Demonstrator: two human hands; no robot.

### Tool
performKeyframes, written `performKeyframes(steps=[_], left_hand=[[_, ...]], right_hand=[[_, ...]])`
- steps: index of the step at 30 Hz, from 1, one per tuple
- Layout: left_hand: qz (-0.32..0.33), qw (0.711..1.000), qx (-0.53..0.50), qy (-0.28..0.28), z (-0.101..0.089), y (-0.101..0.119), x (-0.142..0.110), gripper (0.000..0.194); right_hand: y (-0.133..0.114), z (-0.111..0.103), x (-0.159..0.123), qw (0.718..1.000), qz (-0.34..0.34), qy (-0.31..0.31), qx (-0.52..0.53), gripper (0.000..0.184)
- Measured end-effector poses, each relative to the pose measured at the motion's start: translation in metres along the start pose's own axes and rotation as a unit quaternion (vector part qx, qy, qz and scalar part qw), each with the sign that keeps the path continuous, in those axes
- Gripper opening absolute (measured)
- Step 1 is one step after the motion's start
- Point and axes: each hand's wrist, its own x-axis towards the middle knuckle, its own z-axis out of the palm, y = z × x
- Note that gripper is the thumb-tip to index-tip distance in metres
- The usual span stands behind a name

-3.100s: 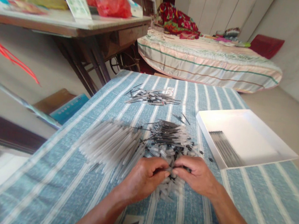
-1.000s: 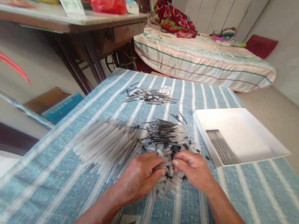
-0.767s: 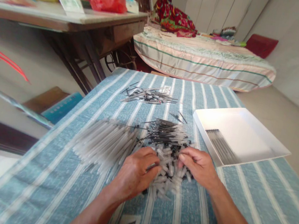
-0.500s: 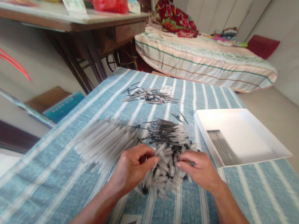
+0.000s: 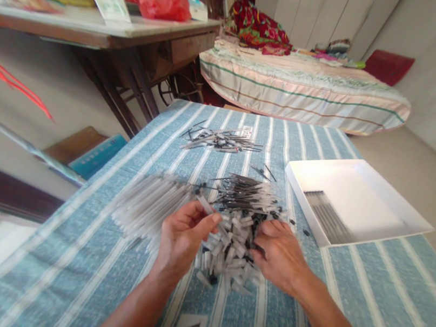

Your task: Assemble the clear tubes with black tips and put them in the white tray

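Observation:
My left hand (image 5: 185,235) is closed around a translucent pen barrel (image 5: 205,204), whose end sticks up past the fingers. To its left lies a thick row of similar whitish pen barrels (image 5: 150,202). My right hand (image 5: 280,255) has its fingers pinched at the right side of a heap of clear pen caps (image 5: 230,263); what they grip is hidden. Just beyond the caps is a pile of thin dark pen refills (image 5: 244,189). Small black plugs (image 5: 306,232) lie scattered right of the heap.
A shallow white box (image 5: 363,207) at the right holds several grey pens (image 5: 327,215) along its left side. Farther back lies a loose pile of refills and parts (image 5: 223,140). Striped blue cloth (image 5: 101,288) covers the table. A desk (image 5: 159,32) stands left, a bed (image 5: 302,91) behind.
My left hand has drawn slightly left, away from the caps, and a barrel now shows in its fingers. My right hand has turned its fingers down into the heap's edge.

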Motion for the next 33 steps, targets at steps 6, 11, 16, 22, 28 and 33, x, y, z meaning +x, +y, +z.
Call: performKeyframes(steps=[6, 11, 16, 22, 28, 33], left_hand=[[-0.005, 0.998, -0.07, -0.007, 0.001, -0.003, 0.0, 0.014], [0.0, 0.995, -0.1, -0.005, 0.002, 0.0, -0.003, 0.013], [-0.005, 0.994, -0.11, -0.023, 0.004, 0.001, -0.006, 0.012], [-0.016, 0.994, -0.108, -0.033, 0.006, -0.001, -0.007, 0.013], [-0.026, 0.994, -0.1, -0.036, 0.009, -0.002, -0.008, 0.014], [-0.049, 0.993, -0.094, -0.048, 0.008, -0.001, -0.007, 0.014]], right_hand=[[-0.002, 0.003, 0.002, 0.989, 0.026, 0.089, 0.114, 0.008], [-0.008, 0.003, 0.0, 0.983, 0.01, 0.125, 0.131, 0.007], [-0.014, 0.001, 0.001, 0.977, -0.031, 0.143, 0.156, 0.009], [-0.016, -0.001, 0.001, 0.972, -0.038, 0.151, 0.174, 0.011], [-0.017, -0.001, 0.001, 0.971, -0.035, 0.157, 0.176, 0.013], [-0.016, -0.001, 0.001, 0.966, -0.046, 0.167, 0.194, 0.011]])
